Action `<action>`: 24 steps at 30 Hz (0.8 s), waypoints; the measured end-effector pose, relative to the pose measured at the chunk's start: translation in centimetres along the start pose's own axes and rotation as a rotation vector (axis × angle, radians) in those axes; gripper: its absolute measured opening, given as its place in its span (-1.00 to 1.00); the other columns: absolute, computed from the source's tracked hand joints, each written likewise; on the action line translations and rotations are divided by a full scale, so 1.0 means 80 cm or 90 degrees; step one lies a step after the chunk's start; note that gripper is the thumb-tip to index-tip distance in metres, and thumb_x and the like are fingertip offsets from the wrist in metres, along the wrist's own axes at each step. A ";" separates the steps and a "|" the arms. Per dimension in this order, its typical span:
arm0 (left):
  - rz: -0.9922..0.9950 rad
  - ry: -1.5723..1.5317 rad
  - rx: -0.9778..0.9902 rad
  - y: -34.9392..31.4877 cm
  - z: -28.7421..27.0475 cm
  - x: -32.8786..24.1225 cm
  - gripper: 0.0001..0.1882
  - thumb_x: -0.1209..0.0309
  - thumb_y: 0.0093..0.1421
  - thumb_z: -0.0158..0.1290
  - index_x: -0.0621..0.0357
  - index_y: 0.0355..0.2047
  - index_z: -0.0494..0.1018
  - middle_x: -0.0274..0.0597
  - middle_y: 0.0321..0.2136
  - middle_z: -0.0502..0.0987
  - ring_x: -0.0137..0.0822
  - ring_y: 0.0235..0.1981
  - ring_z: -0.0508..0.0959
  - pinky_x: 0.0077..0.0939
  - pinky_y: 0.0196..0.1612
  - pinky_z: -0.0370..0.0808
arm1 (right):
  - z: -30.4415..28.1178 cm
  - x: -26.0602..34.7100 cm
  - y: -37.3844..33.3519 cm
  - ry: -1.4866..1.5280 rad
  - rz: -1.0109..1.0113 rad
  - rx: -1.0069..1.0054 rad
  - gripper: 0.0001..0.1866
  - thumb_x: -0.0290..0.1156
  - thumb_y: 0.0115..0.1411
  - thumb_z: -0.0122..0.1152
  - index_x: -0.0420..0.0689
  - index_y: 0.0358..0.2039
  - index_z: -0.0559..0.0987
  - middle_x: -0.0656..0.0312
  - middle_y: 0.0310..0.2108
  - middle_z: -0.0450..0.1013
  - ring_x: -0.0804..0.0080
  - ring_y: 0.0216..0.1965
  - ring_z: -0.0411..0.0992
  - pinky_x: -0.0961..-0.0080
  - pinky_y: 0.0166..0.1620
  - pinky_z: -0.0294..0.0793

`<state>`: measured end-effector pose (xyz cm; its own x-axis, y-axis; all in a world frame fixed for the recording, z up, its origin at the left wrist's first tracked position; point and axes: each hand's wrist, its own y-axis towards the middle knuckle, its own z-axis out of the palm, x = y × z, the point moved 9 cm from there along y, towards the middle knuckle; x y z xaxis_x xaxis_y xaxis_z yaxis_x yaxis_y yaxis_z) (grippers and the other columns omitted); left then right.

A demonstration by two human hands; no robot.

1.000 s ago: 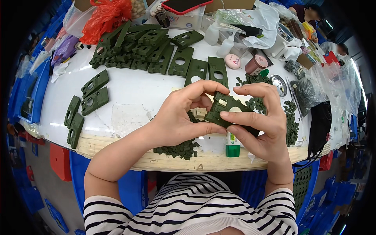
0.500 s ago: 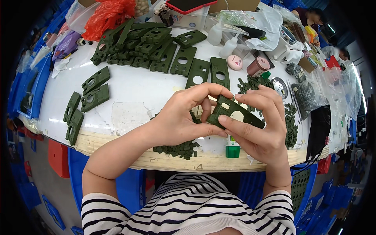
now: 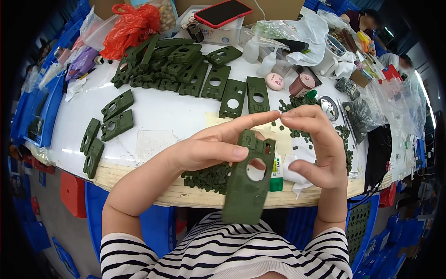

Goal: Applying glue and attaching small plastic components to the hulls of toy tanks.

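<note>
A long dark green plastic plate [image 3: 241, 195] with a round hole hangs upright over the table's front edge, in front of my striped shirt. My left hand [image 3: 204, 151] grips its upper end, thumb pressed on the face, index finger stretched out to the right. My right hand [image 3: 320, 149] curves beside the plate's top, its index fingertip meeting my left index fingertip. Its thumb stands off the plate's right edge. Whether its palm touches the plate is unclear.
On the white table [image 3: 162, 111] lie a heap of similar green plates [image 3: 172, 60], two plates [image 3: 244, 95] side by side, more plates [image 3: 116, 116] at the left, small green pieces [image 3: 206, 176], a glue tube [image 3: 277, 169], a red bag [image 3: 127, 25] and a phone [image 3: 223, 11]. Blue crates [image 3: 37, 107] stand at the left.
The plate has swung from lying across both hands to hanging upright. My right thumb has come off it and my index fingers now meet above it.
</note>
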<state>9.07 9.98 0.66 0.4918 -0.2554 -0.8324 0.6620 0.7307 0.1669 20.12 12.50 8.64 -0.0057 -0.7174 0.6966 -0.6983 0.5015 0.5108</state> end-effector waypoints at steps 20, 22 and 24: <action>-0.004 0.146 -0.219 0.005 -0.047 0.004 -0.08 0.42 -0.02 0.26 0.09 0.27 -0.06 -0.06 -0.04 0.43 -0.26 0.05 0.44 -0.37 0.04 0.47 | 0.004 0.014 0.005 -0.240 -0.112 -0.067 -0.46 -0.35 -0.29 0.51 -0.15 -0.22 0.53 0.22 -0.28 0.46 0.18 -0.19 0.33 0.29 -0.04 0.31; 0.061 0.187 -0.209 0.005 -0.034 -0.007 -0.03 0.48 -0.06 0.27 0.05 0.27 -0.08 -0.05 -0.01 0.39 -0.23 0.09 0.40 -0.33 0.04 0.47 | 0.001 0.011 0.005 -0.244 -0.104 -0.088 -0.47 -0.34 -0.28 0.50 -0.15 -0.23 0.53 0.22 -0.30 0.45 0.17 -0.19 0.33 0.31 -0.05 0.31; 0.108 0.201 -0.195 0.003 -0.027 -0.009 -0.04 0.54 -0.10 0.29 -0.01 0.24 -0.04 -0.03 0.03 0.35 -0.16 0.15 0.33 -0.24 0.03 0.48 | -0.001 0.010 0.003 -0.253 -0.101 -0.084 -0.48 -0.33 -0.28 0.49 -0.15 -0.23 0.53 0.22 -0.30 0.45 0.16 -0.18 0.33 0.31 -0.04 0.31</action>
<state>7.65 11.70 0.20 0.3503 0.0540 -0.9351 0.3671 0.9106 0.1901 19.98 12.07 9.35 -0.1987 -0.9077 0.3696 -0.6161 0.4090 0.6732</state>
